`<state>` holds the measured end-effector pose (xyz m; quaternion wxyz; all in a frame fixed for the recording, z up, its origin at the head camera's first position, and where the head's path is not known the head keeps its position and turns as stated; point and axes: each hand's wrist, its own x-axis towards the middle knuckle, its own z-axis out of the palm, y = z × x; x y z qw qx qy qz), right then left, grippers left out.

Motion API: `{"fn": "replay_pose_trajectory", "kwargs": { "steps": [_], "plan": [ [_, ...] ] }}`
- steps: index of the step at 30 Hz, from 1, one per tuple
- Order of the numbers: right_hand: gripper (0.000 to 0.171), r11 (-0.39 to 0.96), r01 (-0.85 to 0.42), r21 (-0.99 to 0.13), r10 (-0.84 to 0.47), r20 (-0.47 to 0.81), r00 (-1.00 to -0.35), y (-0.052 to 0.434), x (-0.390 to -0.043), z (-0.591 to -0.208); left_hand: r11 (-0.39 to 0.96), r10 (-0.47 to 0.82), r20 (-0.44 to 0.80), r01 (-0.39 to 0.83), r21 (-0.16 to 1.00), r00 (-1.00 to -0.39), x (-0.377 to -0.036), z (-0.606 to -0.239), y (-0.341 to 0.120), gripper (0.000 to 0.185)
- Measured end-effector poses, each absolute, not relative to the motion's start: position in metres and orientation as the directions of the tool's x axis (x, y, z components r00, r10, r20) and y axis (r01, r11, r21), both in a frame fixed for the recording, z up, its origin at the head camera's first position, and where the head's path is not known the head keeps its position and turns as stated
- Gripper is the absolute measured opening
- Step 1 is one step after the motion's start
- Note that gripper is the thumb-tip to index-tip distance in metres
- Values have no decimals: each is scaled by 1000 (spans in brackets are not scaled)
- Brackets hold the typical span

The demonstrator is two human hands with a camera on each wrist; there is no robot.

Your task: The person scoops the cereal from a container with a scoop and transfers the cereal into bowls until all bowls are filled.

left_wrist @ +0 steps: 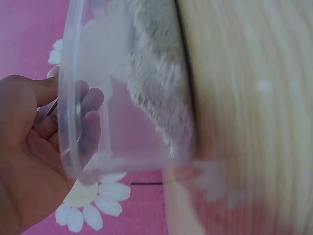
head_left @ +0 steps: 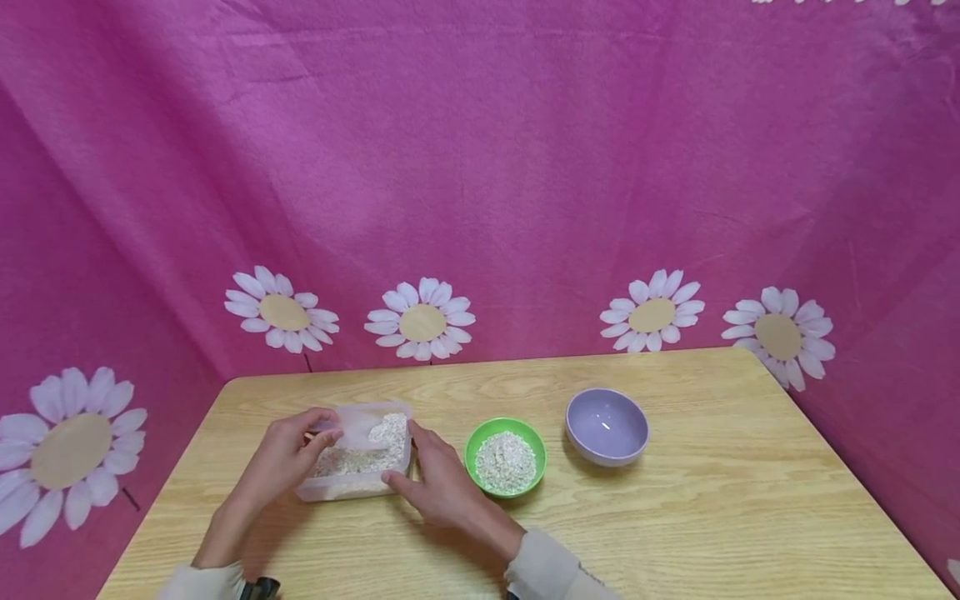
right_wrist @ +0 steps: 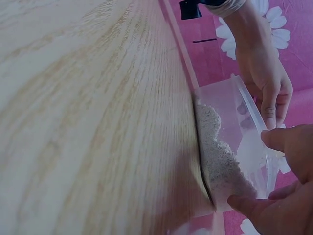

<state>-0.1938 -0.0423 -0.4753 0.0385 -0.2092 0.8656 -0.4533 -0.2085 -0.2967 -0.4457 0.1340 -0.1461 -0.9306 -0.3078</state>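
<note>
A clear plastic container [head_left: 354, 484], partly filled with pale, flaky meal [right_wrist: 222, 164], sits on the table's left side. My right hand [head_left: 444, 483] grips its right end, the thumb on the near side and fingers round the end wall. Over its left part, my left hand [head_left: 288, 454] has bent fingers reaching inside the rim. Between that thumb and fingers shows a thin, shiny translucent piece [left_wrist: 47, 108]; I cannot tell what it is. Through the clear wall, the left fingertips [left_wrist: 92, 100] show above the meal. Right of the container stands a green bowl [head_left: 506, 492] holding similar meal.
A purple bowl [head_left: 606, 427] stands farther right and slightly back on the wooden table [head_left: 675, 533]. Pink cloth [head_left: 525, 167] printed with large daisies hangs behind the table and along both sides. The green bowl is close to my right wrist.
</note>
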Motion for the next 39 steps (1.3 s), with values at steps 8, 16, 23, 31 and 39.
{"fn": "replay_pose_trajectory", "kwargs": {
  "steps": [8,16,23,31,39],
  "plan": [
    [80,512,-342,-788,-405,130,-905,-43,-196,-473,756,171,291,315,574,-941,-207,-448,-289,12],
    [82,515,-333,-790,-403,121,-907,-43,-195,-472,751,171,319,333,571,-932,-207,-450,-288,10],
    [88,519,-330,-789,-406,111,-907,-37,-187,-468,736,130,365,337,587,-922,-199,-451,-292,12],
    [94,516,-285,-808,-386,78,-919,-20,-176,-449,682,92,482,408,607,-871,-189,-453,-300,16],
    [93,489,-352,-798,-403,151,-903,-5,-172,-440,628,-14,492,375,682,-871,-178,-454,-311,17]
  ]
}}
